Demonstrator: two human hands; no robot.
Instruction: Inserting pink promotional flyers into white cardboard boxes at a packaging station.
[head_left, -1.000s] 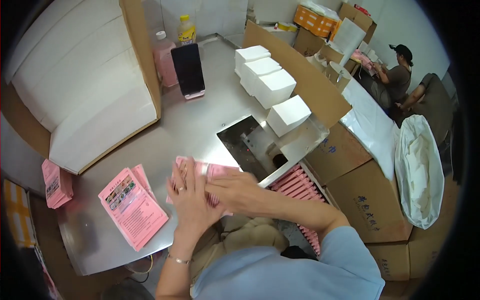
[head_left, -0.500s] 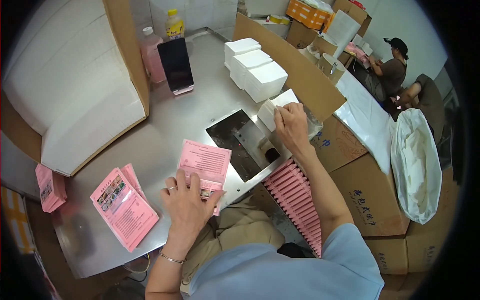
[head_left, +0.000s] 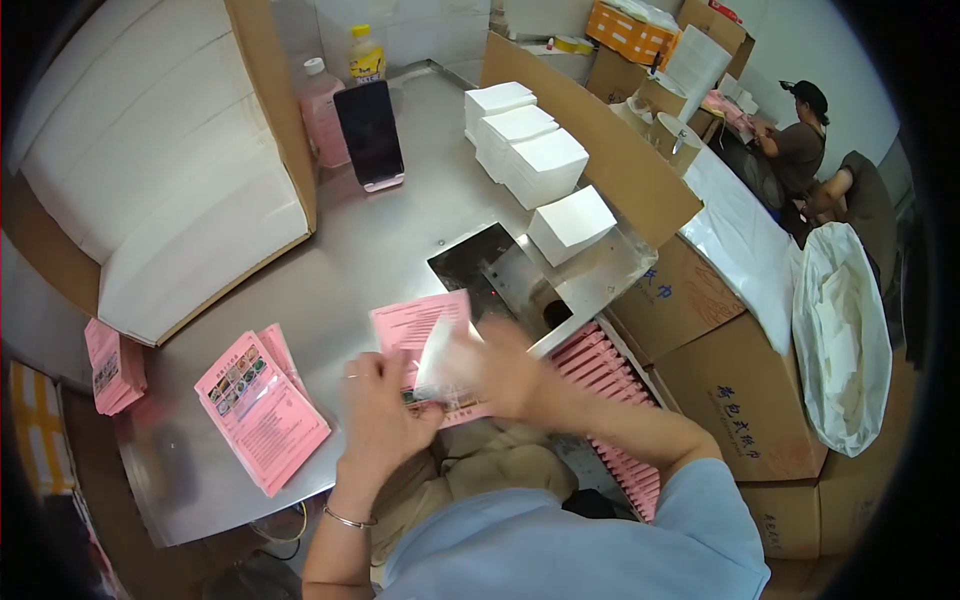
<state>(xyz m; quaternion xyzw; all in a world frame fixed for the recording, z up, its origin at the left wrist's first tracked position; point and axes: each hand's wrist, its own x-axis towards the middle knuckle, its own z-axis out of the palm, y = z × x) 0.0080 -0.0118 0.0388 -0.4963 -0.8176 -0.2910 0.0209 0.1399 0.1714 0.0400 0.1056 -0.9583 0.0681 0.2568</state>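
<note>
At the steel table's near edge, my left hand point(head_left: 385, 415) holds a pink printed paper packet point(head_left: 415, 318), its thumb on the lower edge. Blurred by motion, my right hand point(head_left: 505, 370) holds a thin white napkin point(head_left: 434, 358) over the packet's opened middle. Whether the napkin is inside the packet or just against it, I cannot tell. A short white napkin stack point(head_left: 572, 225) stands beside the dark rectangular opening point(head_left: 470, 258) in the table. Taller napkin stacks point(head_left: 545, 165) are behind it. To the left lies a pile of pink packets point(head_left: 262, 410).
A phone point(head_left: 369, 135) on a stand and two bottles point(head_left: 325, 115) occupy the back. A carton of white napkins point(head_left: 190, 200) borders the left; a cardboard flap point(head_left: 590, 130) borders the right. Pink packets fill a rack point(head_left: 625, 430) below the edge. Another person point(head_left: 800, 140) sits far right.
My right hand has moved from the short napkin stack down and left to the packet, bringing a napkin. My left hand has stayed at the packet, which is now lifted and spread. The view shifted slightly.
</note>
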